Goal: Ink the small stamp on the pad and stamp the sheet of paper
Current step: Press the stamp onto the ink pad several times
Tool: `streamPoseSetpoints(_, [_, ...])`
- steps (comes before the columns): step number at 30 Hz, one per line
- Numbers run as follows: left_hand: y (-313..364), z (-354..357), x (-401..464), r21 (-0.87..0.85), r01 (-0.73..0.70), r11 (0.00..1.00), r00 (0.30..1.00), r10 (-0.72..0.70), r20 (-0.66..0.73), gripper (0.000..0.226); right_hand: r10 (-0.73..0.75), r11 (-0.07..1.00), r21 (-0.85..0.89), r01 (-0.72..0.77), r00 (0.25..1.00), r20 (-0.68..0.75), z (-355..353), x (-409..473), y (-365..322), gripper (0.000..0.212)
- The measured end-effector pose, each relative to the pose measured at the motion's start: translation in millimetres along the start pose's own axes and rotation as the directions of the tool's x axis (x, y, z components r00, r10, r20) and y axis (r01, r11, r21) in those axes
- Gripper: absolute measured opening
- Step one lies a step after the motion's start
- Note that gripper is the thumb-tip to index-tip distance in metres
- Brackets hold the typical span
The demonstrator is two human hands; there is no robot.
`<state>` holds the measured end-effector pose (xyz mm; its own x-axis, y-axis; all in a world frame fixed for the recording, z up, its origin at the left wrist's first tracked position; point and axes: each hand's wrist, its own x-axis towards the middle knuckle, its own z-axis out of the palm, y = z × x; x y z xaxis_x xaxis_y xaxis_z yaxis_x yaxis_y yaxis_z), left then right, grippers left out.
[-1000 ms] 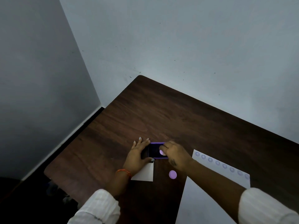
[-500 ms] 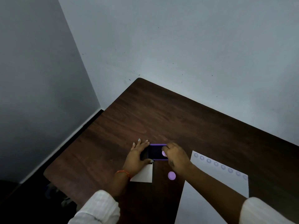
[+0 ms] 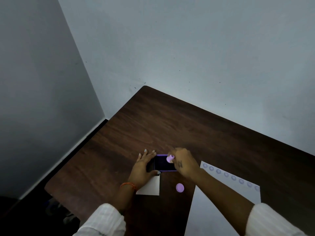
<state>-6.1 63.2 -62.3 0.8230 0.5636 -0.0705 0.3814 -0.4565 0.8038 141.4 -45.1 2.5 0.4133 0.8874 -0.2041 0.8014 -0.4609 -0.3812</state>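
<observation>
A dark ink pad [image 3: 163, 165] with a purple rim lies on the brown table [image 3: 170, 130]. My left hand [image 3: 144, 168] rests flat at its left side, thumb and fingers bracketing the pad's edge. My right hand [image 3: 183, 161] pinches the small lilac stamp [image 3: 170, 158] over the pad's upper right part; whether it touches the ink I cannot tell. The white sheet of paper [image 3: 219, 201] lies to the right, partly under my right forearm, with a row of several round blue stamp marks [image 3: 225, 174] along its top edge.
A round lilac cap [image 3: 179, 187] lies on the table below the pad. A small white card [image 3: 150, 187] sits under my left wrist. Grey walls meet beyond the table's far corner; the table's left edge drops to a dark floor.
My right hand has turned and shifted slightly, so the lilac stamp now shows more fully above the pad. The left hand has stayed in place.
</observation>
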Motion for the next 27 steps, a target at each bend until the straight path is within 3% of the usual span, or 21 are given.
streamPoseSetpoints(4, [-3, 1, 0, -0.016, -0.001, 1.0, 1.0, 0.001, 0.001, 0.073, -0.185, 0.958, -0.203, 0.203, 0.977, 0.103, 9, -1, -3, 0.03])
streamPoseSetpoints(9, [-5, 3, 1, -0.026, -0.012, 1.0, 1.0, 0.012, -0.016, 0.072, -0.083, 0.964, -0.246, 0.104, 0.992, 0.098, 10, 5, -14, 0.031])
streamPoseSetpoints(13, [-5, 3, 1, -0.025, 0.0, 1.0, 1.0, 0.0, -0.014, 0.073, -0.216, 0.908, -0.325, 0.265, 0.96, 0.181, 6, 5, -9, 0.037])
streamPoseSetpoints(17, [-4, 4, 0, -0.043, 0.004, 0.999, 1.0, -0.004, -0.013, 0.073, -0.234, 0.926, -0.265, 0.269, 0.959, 0.156, 3, 7, -2, 0.03])
streamPoseSetpoints(23, [-2, 2, 1, -0.047, 0.016, 0.999, 1.0, -0.017, -0.017, 0.073, 0.022, 0.999, -0.033, -0.019, 0.997, 0.077, -1, 12, -15, 0.026])
streamPoseSetpoints(27, [-3, 4, 0, -0.033, 0.018, 0.999, 1.0, -0.019, -0.021, 0.072, -0.115, 0.989, -0.085, 0.124, 0.988, 0.106, 18, 0, -23, 0.025])
